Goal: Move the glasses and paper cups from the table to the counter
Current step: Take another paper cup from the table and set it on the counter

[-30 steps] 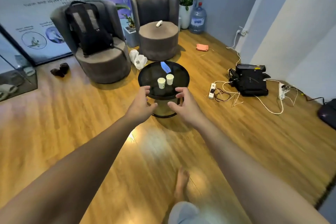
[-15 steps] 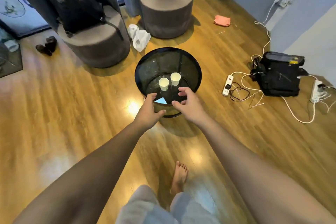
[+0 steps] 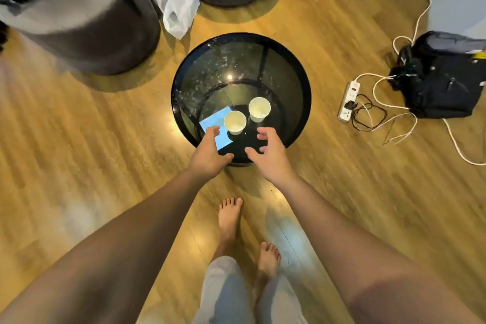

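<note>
Two white paper cups stand upright on a round black glass table (image 3: 299, 81). The nearer cup (image 3: 234, 122) sits left, the farther cup (image 3: 259, 109) just right of it. My left hand (image 3: 209, 151) hovers over the table's near edge, fingers relaxed, just left of the nearer cup and holding nothing. My right hand (image 3: 268, 151) hovers beside it with fingers spread and loosely curved, a little short of the cups, also empty. A bright blue reflection (image 3: 214, 123) shows in the glass under my left fingers. No glasses are in view.
Two grey round armchairs (image 3: 86, 23) stand behind the table with a white plastic bag (image 3: 176, 8) between them. At right lie a black bag (image 3: 444, 76), a power strip (image 3: 348, 101) and loose cables. My bare feet (image 3: 230, 216) stand on the wooden floor.
I have stepped closer and my view has tilted down over the table. Both hands have moved forward over its near edge, towards the cups.
</note>
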A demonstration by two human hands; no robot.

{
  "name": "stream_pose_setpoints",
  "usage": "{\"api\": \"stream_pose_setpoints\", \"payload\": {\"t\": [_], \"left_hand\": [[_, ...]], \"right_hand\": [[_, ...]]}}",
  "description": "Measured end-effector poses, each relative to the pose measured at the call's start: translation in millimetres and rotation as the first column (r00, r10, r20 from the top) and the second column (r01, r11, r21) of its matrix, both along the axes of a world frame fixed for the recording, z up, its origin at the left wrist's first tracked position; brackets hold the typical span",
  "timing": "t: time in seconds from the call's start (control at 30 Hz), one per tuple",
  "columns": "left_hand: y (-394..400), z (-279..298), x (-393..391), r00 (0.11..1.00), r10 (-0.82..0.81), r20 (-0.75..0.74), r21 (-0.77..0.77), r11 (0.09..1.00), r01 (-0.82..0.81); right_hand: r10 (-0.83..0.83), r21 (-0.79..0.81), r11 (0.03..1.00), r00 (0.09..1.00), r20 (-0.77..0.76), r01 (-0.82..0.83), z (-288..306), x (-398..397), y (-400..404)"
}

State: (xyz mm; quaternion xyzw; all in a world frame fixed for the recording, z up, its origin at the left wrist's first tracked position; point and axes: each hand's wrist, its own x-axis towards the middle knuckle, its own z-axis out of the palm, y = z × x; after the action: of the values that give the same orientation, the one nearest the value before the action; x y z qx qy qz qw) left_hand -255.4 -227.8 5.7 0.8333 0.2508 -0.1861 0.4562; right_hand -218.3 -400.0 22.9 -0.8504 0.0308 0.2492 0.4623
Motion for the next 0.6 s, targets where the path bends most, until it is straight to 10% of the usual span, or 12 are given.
{"api": "stream_pose_setpoints", "payload": {"t": [0.6], "left_hand": [[36.1,-120.4,73.0,0.988,-0.103,0.116,-0.104,0.988,0.116]], "right_hand": [[-0.053,0.025,0.998,0.998,-0.035,0.054,-119.1,54.4,76.0]]}}
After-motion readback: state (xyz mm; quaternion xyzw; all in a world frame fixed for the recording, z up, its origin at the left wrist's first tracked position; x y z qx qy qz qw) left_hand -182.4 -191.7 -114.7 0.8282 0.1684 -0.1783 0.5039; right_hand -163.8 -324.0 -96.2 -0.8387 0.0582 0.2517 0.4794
